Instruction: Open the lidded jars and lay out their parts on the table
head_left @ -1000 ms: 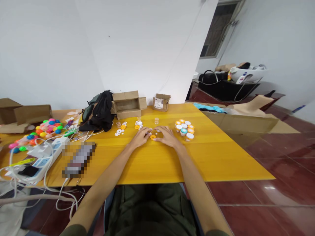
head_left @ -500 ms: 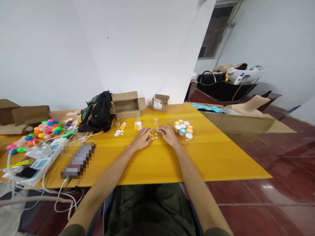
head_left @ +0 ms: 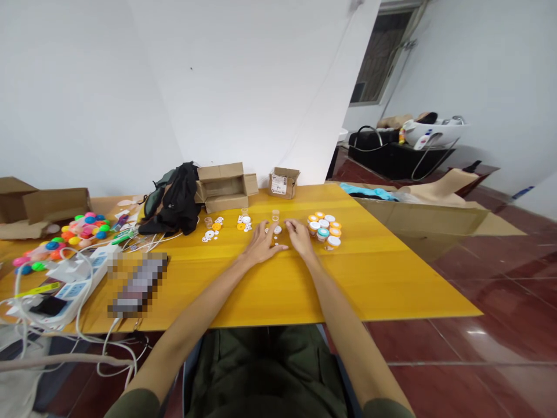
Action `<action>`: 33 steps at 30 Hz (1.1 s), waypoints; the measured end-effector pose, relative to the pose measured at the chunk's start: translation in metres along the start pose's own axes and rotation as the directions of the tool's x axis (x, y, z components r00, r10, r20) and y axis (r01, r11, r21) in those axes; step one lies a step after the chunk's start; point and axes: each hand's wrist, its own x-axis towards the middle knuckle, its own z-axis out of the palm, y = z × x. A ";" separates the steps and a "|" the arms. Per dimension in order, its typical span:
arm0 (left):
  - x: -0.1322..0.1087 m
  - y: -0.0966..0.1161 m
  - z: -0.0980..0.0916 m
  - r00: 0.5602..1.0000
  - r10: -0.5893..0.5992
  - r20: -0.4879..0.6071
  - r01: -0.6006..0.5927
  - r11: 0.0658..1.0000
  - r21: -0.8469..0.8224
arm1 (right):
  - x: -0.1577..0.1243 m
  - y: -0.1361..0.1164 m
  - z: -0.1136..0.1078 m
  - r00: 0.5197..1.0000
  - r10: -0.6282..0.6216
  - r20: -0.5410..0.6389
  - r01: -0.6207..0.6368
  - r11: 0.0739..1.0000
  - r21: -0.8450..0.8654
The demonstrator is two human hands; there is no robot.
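ok so your left hand [head_left: 261, 245] is spread wide mid-frame, thumb well off the fingers, your right hand [head_left: 299, 237] just right of center is loosely curled (can't tell if it's gripping anything), and the white disc [head_left: 277, 230] sits between them on the yellow table [head_left: 278, 290].

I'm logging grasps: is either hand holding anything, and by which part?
It cannot be told: the left hand is spread and the right hand shows no clear grip; a white disc lies between them.
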 end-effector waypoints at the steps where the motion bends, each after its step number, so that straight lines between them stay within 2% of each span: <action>1: 0.003 0.001 0.002 1.000 0.001 -0.003 -0.001 1.000 0.008 | 0.000 0.002 0.001 0.999 0.026 -0.019 -0.025 0.999 0.031; 4: 0.015 0.004 0.008 1.000 0.022 0.002 -0.022 0.999 0.026 | 0.001 0.007 0.005 0.995 0.085 -0.053 -0.079 0.991 0.106; 10: 0.035 0.003 0.015 0.999 -0.046 -0.030 0.047 0.998 0.048 | 0.011 0.013 0.011 0.989 0.108 -0.098 -0.098 0.989 0.108; 15: 0.049 -0.002 0.019 0.995 -0.083 -0.057 0.086 0.995 0.047 | 0.034 0.009 0.023 0.983 0.168 -0.078 -0.162 0.984 0.074; 20: 0.058 -0.007 0.021 0.987 -0.135 -0.085 0.138 0.990 0.041 | 0.055 0.002 0.036 0.992 0.124 -0.037 -0.116 0.976 0.186; 23: 0.063 -0.010 0.022 0.984 -0.145 -0.105 0.149 0.988 0.029 | 0.060 -0.001 0.038 0.989 0.148 -0.029 -0.140 0.973 0.182; 26: 0.066 -0.012 0.021 0.979 -0.172 -0.105 0.175 0.985 0.017 | 0.052 -0.003 0.039 0.987 0.154 -0.054 -0.149 0.984 0.095; 28: 0.068 -0.012 0.020 0.978 -0.189 -0.094 0.190 0.982 0.010 | 0.038 -0.006 0.039 0.988 0.116 -0.103 -0.111 0.992 0.058; 30: 0.071 -0.011 0.019 0.976 -0.201 -0.084 0.203 0.979 0.015 | 0.017 -0.009 0.036 0.990 0.023 -0.136 -0.019 0.999 0.032; 33: 0.076 -0.009 0.019 0.966 -0.249 -0.075 0.254 0.965 0.067 | -0.019 -0.016 0.024 0.982 -0.168 -0.084 0.164 0.985 -0.062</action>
